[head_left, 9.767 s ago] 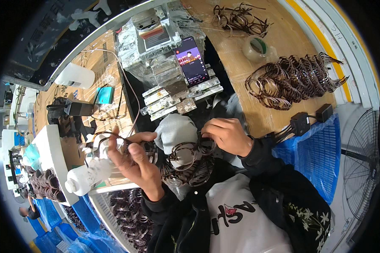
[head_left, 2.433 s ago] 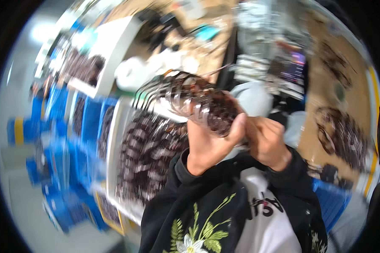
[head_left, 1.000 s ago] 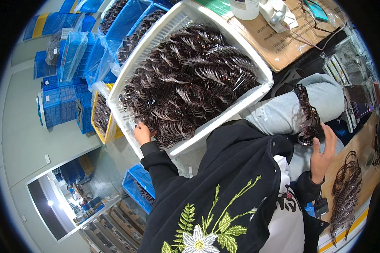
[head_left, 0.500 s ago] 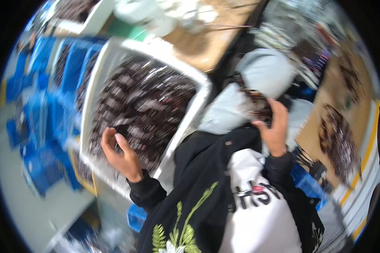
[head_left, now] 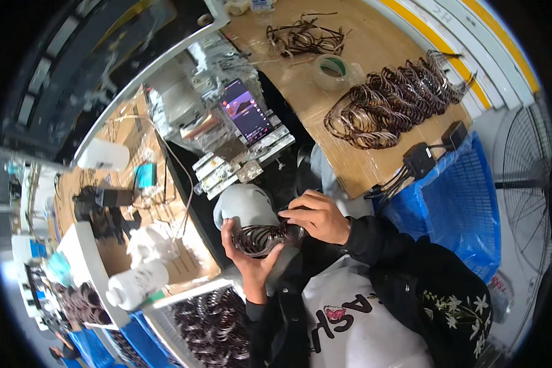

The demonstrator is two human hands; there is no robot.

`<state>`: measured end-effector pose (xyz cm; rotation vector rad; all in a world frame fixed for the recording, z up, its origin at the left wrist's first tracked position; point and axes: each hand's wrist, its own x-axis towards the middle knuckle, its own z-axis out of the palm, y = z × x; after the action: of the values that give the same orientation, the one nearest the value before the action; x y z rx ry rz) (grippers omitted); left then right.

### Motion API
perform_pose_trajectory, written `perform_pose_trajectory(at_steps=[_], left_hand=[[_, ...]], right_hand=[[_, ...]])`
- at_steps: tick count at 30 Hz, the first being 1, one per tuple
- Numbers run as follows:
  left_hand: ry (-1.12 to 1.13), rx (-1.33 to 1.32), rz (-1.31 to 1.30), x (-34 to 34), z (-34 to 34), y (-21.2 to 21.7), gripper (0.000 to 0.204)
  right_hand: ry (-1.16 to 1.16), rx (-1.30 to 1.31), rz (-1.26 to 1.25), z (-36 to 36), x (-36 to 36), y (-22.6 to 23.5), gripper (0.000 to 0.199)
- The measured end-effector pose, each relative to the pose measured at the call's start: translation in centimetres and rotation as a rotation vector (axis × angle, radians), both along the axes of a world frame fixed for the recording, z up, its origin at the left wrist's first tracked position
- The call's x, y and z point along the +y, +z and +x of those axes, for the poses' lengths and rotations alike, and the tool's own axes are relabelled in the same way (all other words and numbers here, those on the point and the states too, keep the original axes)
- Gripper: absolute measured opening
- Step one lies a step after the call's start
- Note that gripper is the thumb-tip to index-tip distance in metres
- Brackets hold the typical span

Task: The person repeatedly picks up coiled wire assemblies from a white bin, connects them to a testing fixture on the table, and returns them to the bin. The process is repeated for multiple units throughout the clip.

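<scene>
Over my lap, my left hand (head_left: 251, 264) is wrapped round a bundle of thin, dark brown, glossy rings (head_left: 256, 240), thumb on the near side and fingers on the far side. My right hand (head_left: 320, 218) is closed in a pinch at the right end of that bundle, where a thin strand shows at the fingertips. What exactly lies between those fingertips is too small to tell. At lower left, beside my left forearm, a white bin (head_left: 162, 325) holds many similar dark rings (head_left: 211, 325).
A brown board (head_left: 325, 138) at the right bears a large ring bundle (head_left: 392, 107), loose brown loops (head_left: 306, 37) and a tape roll (head_left: 331, 72). Ahead stands a lit phone (head_left: 246, 110). A white bottle (head_left: 138, 285) lies left; a blue basket (head_left: 454, 202) and a fan (head_left: 524, 184) are right.
My view has swung to the right. My left hand has left the space above the bin, where it was open, and now grips the ring bundle alongside my right hand.
</scene>
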<state>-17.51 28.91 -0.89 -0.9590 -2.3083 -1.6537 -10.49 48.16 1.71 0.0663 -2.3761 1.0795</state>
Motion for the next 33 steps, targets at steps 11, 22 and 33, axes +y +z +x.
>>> perform_pose_trajectory(at_steps=[11, 22, 33], left_hand=[[0.153, -0.198, 0.106, 0.6, -2.1, 0.4, 0.079], [0.143, -0.217, -0.024, 0.1, -2.2, 1.8, 0.069], [-0.013, -0.407, 0.204, 1.4, -5.8, 5.5, 0.067]], right_hand=[[0.083, 0.132, -0.123, -3.4, 3.8, 10.4, 0.013], [0.157, 0.16, -0.329, -6.9, 1.9, 6.4, 0.012], [0.622, 0.309, -0.023, -5.3, 0.0, 5.5, 0.019]])
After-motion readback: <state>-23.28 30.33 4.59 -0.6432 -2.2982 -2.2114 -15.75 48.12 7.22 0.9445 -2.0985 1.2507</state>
